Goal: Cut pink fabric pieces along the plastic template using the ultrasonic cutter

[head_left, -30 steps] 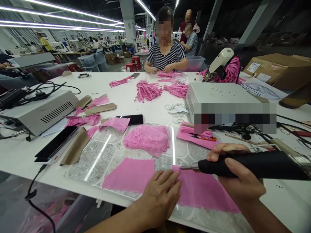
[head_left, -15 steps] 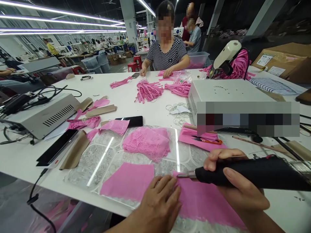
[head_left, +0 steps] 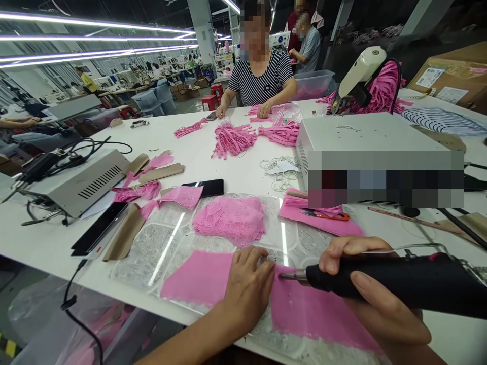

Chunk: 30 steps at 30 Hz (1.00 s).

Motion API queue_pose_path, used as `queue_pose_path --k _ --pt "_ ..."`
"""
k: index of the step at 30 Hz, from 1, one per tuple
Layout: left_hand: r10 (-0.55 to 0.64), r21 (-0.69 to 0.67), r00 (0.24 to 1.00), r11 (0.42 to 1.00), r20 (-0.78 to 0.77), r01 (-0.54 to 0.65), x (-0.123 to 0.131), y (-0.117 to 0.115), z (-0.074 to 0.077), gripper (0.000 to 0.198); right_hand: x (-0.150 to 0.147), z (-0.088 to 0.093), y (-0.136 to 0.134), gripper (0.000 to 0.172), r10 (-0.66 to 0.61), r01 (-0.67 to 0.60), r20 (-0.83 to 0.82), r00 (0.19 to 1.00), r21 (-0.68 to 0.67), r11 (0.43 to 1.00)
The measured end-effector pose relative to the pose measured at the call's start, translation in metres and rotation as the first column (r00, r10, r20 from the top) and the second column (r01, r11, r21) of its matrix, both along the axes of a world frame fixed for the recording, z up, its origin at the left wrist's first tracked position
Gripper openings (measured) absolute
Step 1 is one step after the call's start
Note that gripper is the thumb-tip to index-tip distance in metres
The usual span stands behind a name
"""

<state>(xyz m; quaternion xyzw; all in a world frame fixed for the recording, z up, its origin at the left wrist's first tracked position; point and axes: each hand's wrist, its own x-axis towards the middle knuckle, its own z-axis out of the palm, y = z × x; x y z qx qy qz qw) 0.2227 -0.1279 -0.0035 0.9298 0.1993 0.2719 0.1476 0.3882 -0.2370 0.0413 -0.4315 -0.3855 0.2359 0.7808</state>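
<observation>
My right hand [head_left: 384, 289] is wrapped round a thick black handheld tool [head_left: 403, 276] with a narrow metal tip. The tip rests at the upper left corner of a flat pink fabric piece [head_left: 315, 317], touching it or just above. Just left of the tip, my left hand [head_left: 249, 284] lies palm down, fingers stretched and slightly bent, over the gap between that piece and a second pink fabric piece [head_left: 198, 279]. Its palm hides part of the second piece, and whether the fingertips pinch any cloth is hidden. Under both pieces lies a clear patterned mat [head_left: 142, 253].
Beyond the mat's middle sits folded pink lace [head_left: 230, 219]. Orange-handled scissors [head_left: 327, 214] lie on stacked pink fabric at right. Grey boxes [head_left: 89, 177] stand on both sides, near phones [head_left: 205, 187] and cords. Opposite, a person in stripes [head_left: 262, 81] handles pink strips [head_left: 234, 139].
My left hand has shifted up and slightly left on the cloth, covering more of the left piece. The tool stays at the right piece's corner. The camera view has tilted slightly.
</observation>
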Motion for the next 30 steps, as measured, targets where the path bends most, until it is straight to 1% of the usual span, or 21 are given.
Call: queue_pose_path --k 3,8,12,15,17,19,21,23,27,30 --pt "0.013 0.013 1.000 1.000 -0.006 -0.013 0.000 0.000 0.000 0.014 0.000 0.001 -0.001 0.010 0.005 -0.006 0.010 1.000 0.006 1.000" --pt "-0.010 0.096 0.999 0.995 0.036 0.007 0.003 0.000 -0.001 0.016 -0.001 0.000 0.000 0.010 0.000 0.000 -0.002 1.000 0.005 1.000" --pt "0.035 0.079 0.998 0.996 0.055 -0.039 0.003 0.001 0.000 0.017 -0.001 -0.001 0.000 0.010 0.008 -0.008 -0.006 1.000 0.006 1.000" --pt "0.051 0.062 0.995 0.997 0.082 -0.056 -0.002 0.000 0.004 0.016 -0.001 -0.003 -0.001 0.011 0.021 -0.021 -0.015 1.000 0.006 1.000" --pt "-0.010 0.056 0.995 0.998 0.098 0.004 -0.009 -0.003 0.009 0.015 -0.001 -0.004 -0.002 0.011 0.024 -0.024 -0.020 1.000 0.009 1.000" --pt "-0.117 0.061 0.988 0.992 0.100 0.111 -0.018 -0.007 0.012 0.015 -0.001 -0.005 -0.002 0.012 0.010 -0.010 -0.012 1.000 0.017 1.000" --pt "-0.227 0.075 0.972 0.972 0.069 0.221 -0.025 -0.010 0.015 0.018 0.000 -0.006 -0.001 0.013 -0.019 0.020 -0.005 1.000 0.027 0.999" --pt "-0.287 0.102 0.958 0.953 0.022 0.284 -0.030 -0.012 0.016 0.021 0.000 -0.007 0.001 0.013 -0.054 0.055 -0.022 0.998 0.036 0.998" --pt "-0.288 0.140 0.956 0.946 -0.062 0.294 -0.032 -0.012 0.015 0.025 -0.003 -0.007 0.005 0.013 -0.082 0.085 -0.068 0.994 0.033 0.996" --pt "-0.281 0.149 0.958 0.946 -0.066 0.288 -0.031 -0.012 0.012 0.025 -0.004 -0.008 0.007 0.013 -0.087 0.088 -0.076 0.993 0.020 0.996"
